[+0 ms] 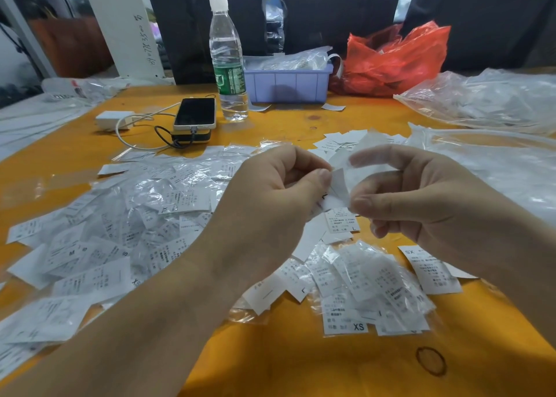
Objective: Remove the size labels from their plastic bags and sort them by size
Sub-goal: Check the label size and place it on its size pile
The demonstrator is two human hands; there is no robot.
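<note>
Above the middle of the orange table (285,363), my left hand (270,192) pinches a white size label (338,186) between thumb and forefinger. My right hand (421,198) pinches the clear plastic bag (370,171) around that label; the bag is blurred. A big heap of bagged labels (114,240) lies at the left. Below my hands sits a smaller pile of bagged labels (367,282), one marked XS. Loose labels lie under my hands, one marked L (341,219), and more loose labels (346,141) lie beyond them.
A water bottle (227,62), a phone (195,113) on a power bank with a white charger (112,119), a lilac bin (288,83) and a red plastic bag (394,59) stand at the back. Large clear plastic bags (487,101) cover the right side.
</note>
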